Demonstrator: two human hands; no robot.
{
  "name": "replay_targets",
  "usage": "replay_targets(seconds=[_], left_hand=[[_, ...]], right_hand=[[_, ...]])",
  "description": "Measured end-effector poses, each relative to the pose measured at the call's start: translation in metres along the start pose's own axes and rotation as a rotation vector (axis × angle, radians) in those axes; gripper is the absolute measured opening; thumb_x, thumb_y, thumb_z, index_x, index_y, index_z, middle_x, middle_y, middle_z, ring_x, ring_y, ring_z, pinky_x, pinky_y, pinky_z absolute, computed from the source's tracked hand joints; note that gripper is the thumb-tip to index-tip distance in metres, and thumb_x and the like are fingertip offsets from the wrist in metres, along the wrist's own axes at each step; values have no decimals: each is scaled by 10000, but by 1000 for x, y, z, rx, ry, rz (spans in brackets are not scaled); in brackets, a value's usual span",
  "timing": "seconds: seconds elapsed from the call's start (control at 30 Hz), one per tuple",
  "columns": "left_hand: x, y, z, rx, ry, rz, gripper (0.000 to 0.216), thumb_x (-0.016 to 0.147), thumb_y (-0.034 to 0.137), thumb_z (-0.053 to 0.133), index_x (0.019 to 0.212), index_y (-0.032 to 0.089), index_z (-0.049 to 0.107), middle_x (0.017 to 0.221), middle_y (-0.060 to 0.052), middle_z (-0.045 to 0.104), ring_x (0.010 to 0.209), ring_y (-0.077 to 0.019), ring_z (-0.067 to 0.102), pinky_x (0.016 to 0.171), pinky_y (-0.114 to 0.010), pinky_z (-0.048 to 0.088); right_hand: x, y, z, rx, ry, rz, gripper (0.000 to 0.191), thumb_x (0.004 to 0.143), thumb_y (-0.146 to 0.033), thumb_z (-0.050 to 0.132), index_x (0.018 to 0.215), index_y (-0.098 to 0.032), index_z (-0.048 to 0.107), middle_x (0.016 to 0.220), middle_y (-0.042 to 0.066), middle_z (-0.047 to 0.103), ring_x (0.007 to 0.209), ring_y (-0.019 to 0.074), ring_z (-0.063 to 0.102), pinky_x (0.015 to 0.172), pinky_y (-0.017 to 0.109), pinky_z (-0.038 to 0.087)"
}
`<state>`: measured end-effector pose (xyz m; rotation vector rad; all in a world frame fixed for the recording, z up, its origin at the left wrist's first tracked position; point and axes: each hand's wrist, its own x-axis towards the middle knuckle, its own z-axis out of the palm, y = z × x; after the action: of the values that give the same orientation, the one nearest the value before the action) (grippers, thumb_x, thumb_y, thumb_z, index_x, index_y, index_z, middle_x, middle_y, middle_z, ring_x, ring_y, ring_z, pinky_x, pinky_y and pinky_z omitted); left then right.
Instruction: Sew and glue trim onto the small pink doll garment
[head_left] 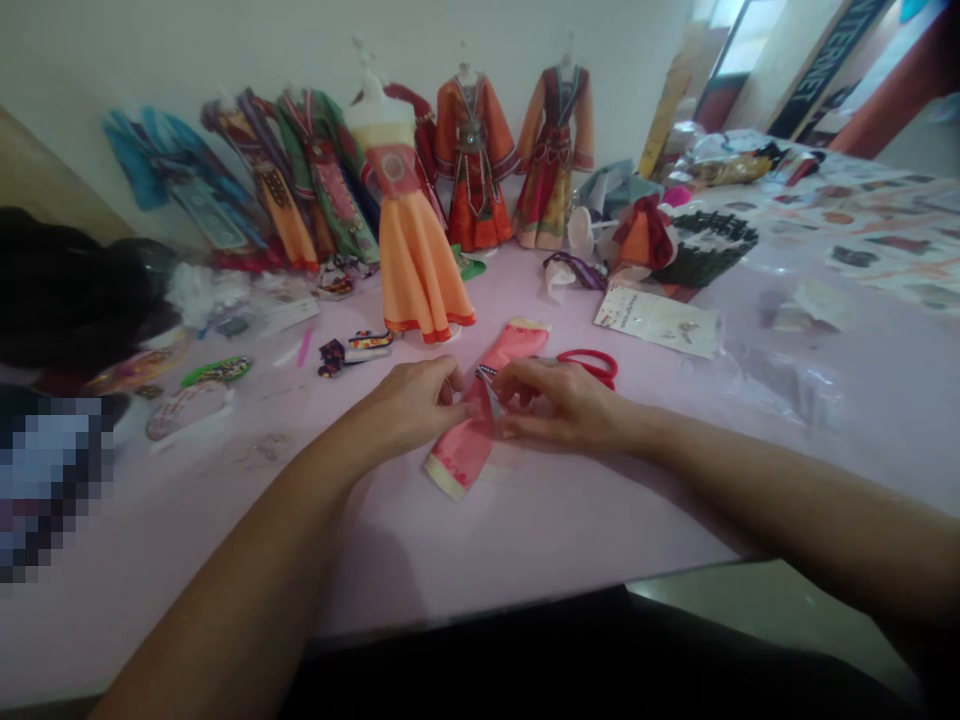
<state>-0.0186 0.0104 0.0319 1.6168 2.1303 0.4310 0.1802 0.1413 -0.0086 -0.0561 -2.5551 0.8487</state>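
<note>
A small pink doll garment (pixel 463 450) with cream cuffs lies slantwise on the table between my hands. My left hand (pixel 416 400) is curled at its left side, thumb and fingertips closed on the cloth. From the right, my right hand (pixel 555 402) reaches over the garment with its fingers bent together. Its fingertips are beside a narrow dark-and-white trim (pixel 486 373) at the garment's middle; what they pinch is too small to make out. Red-handled scissors (pixel 598 362) lie just behind my right hand, their blades hidden.
Behind my hands stands a doll form in an orange skirt (pixel 420 260). Several dressed doll forms, one in orange-red (pixel 476 160), line the wall. A printed card (pixel 658 320), trim pieces (pixel 356 350) and a green oval (pixel 217 372) lie around. A dark-haired person (pixel 67 290) is at left.
</note>
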Motion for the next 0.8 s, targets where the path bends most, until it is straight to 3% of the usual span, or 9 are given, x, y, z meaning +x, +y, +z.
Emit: replay_targets(seconds=[0.07, 0.17, 0.27, 0.37, 0.5, 0.67, 0.8], left_hand=[[0, 0, 0, 80, -46, -41, 216, 794, 404, 653, 893, 215, 620, 834, -27, 680, 774, -217, 615, 687, -340, 419], [2, -2, 5, 92, -91, -23, 126, 786, 327, 604, 845, 216, 609, 781, -9, 652, 744, -198, 588, 662, -322, 394], [4, -5, 9, 40, -121, 22, 57, 768, 264, 557, 739, 215, 549, 710, 16, 599, 691, -166, 540, 619, -301, 361], [5, -6, 8, 37, -135, 28, 78, 726, 232, 556, 687, 216, 491, 678, 28, 544, 666, -149, 486, 586, -296, 320], [6, -12, 2, -62, -131, 57, 109, 675, 217, 561, 690, 223, 452, 666, 44, 479, 634, -133, 419, 554, -283, 295], [7, -21, -8, -153, -77, 57, 129, 661, 220, 570, 752, 233, 480, 709, 26, 519, 633, -146, 469, 545, -273, 323], [7, -26, -15, -129, -5, -13, 168, 675, 249, 596, 841, 236, 568, 798, -13, 625, 687, -180, 567, 558, -279, 375]], right_hand=[[-1, -1, 9, -121, -13, -15, 344, 941, -415, 704, 1157, -152, 652, 911, 67, 704, 820, 190, 645, 699, 289, 448], [1, -2, 19, -243, 18, 43, 210, 961, -233, 601, 1142, -147, 664, 946, 90, 721, 842, 200, 652, 706, 305, 430], [4, -2, 18, -130, 105, 195, 241, 883, -107, 560, 1087, -161, 677, 861, 37, 720, 728, 150, 626, 655, 270, 416], [8, 1, 9, 50, 172, 326, 209, 855, -124, 567, 1032, -181, 664, 732, -21, 667, 637, 125, 575, 615, 245, 410], [10, 12, 2, 88, 238, 334, 163, 866, -161, 564, 996, -178, 660, 851, 13, 701, 718, 146, 601, 693, 271, 450], [8, 15, 7, -124, 225, 280, 188, 882, -177, 595, 1050, -189, 679, 1029, 69, 703, 842, 184, 611, 717, 291, 417], [7, 12, 7, -274, 93, 233, 115, 965, -265, 576, 941, -173, 639, 880, 64, 654, 793, 180, 570, 690, 294, 370]])
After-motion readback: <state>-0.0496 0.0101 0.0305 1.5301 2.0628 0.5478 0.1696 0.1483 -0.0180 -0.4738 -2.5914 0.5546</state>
